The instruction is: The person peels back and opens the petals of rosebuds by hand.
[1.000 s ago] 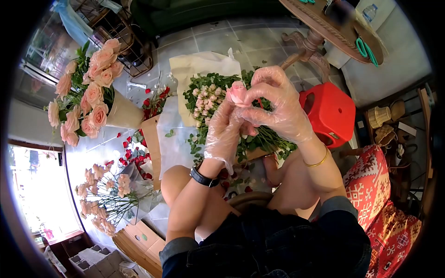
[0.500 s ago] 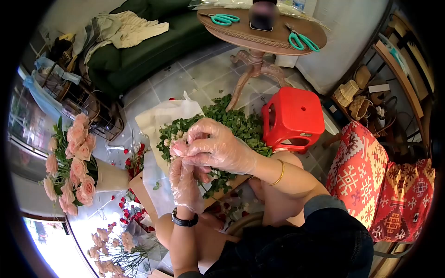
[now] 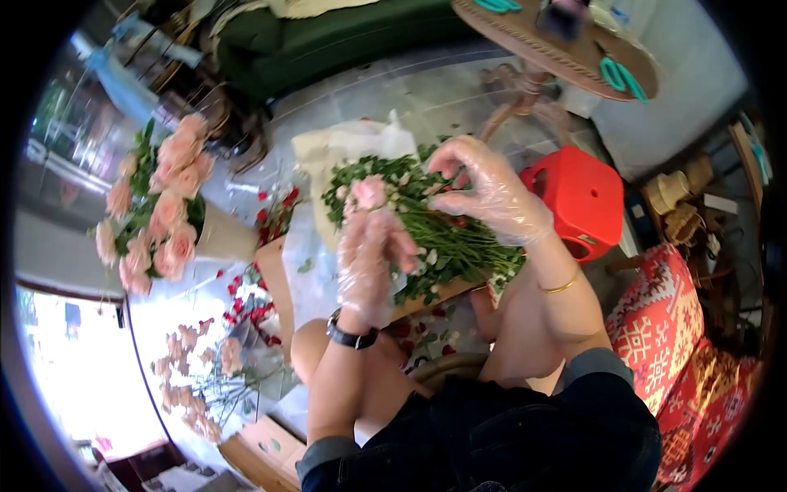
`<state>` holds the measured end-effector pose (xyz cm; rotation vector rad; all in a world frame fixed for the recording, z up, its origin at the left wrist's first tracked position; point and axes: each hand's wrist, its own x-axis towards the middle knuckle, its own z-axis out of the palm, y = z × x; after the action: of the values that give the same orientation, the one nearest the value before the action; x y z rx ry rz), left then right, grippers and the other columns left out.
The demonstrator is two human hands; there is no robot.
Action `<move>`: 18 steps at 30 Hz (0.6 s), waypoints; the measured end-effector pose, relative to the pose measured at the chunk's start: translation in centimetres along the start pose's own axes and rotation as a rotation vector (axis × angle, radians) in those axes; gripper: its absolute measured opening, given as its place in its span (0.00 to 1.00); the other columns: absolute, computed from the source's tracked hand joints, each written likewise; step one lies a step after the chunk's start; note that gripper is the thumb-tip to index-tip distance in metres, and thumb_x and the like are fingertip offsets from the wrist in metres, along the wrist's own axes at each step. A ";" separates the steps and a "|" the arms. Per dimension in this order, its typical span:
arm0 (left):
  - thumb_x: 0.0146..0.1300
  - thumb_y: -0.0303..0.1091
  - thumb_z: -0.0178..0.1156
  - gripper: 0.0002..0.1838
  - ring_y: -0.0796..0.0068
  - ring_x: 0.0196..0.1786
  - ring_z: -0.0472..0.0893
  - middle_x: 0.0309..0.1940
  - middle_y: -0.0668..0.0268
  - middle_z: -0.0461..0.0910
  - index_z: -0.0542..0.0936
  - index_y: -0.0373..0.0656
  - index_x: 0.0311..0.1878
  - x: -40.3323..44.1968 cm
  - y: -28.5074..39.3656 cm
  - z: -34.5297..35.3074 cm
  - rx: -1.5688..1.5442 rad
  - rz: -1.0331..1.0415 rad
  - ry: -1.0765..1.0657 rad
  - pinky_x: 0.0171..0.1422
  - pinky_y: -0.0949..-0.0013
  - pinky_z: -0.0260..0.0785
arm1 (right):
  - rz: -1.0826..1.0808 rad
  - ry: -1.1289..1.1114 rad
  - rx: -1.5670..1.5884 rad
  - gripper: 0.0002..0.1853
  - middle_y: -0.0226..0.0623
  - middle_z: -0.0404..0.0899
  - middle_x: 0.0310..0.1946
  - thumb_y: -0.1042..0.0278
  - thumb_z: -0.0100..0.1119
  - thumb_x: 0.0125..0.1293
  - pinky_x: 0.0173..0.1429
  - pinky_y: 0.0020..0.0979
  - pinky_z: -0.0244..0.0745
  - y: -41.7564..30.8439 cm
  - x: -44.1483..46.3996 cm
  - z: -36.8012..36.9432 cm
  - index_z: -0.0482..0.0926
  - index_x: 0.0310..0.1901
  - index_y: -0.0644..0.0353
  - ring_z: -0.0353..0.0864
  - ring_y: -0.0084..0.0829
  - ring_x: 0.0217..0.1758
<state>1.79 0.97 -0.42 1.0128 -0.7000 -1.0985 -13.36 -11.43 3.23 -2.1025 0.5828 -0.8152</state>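
A pink rose (image 3: pixel 369 191) stands just above the fingers of my left hand (image 3: pixel 367 258), which wears a clear plastic glove and is closed around its lower part. The rose's stem is hidden by the hand. To the right, my right hand (image 3: pixel 496 197), also gloved, hovers over green stems with its thumb and curved fingers apart. Below both hands lies a pile of leafy stems with small pale buds (image 3: pixel 447 246), on white and cream wrapping sheets (image 3: pixel 316 164).
A white bucket (image 3: pixel 225 234) of pink roses (image 3: pixel 170 213) stands left, with more pale roses (image 3: pixel 184 369) below it. Red petals (image 3: pixel 246 303) litter the floor. Right are a red stool (image 3: pixel 582 201) and a patterned chair (image 3: pixel 656 328). Teal-handled scissors (image 3: pixel 619 78) rest on a round table (image 3: pixel 541 49).
My hands, together at the pink flower half a second ago, have separated. The right hand has moved right and its fingers have opened; the rose stays at the left hand. The view has shifted.
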 end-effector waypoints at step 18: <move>0.68 0.40 0.46 0.12 0.77 0.16 0.73 0.21 0.59 0.77 0.65 0.40 0.39 -0.2 -0.5 1.2 -0.011 -0.034 -0.070 0.20 0.79 0.67 | -0.215 0.045 0.071 0.05 0.30 0.72 0.29 0.73 0.64 0.51 0.39 0.26 0.68 -1.3 0.1 2.7 0.76 0.28 0.59 0.72 0.24 0.32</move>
<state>0.54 0.75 -0.37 0.9842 -0.7344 -1.1709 -11.20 -9.32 2.97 -2.1098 0.3491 -0.9909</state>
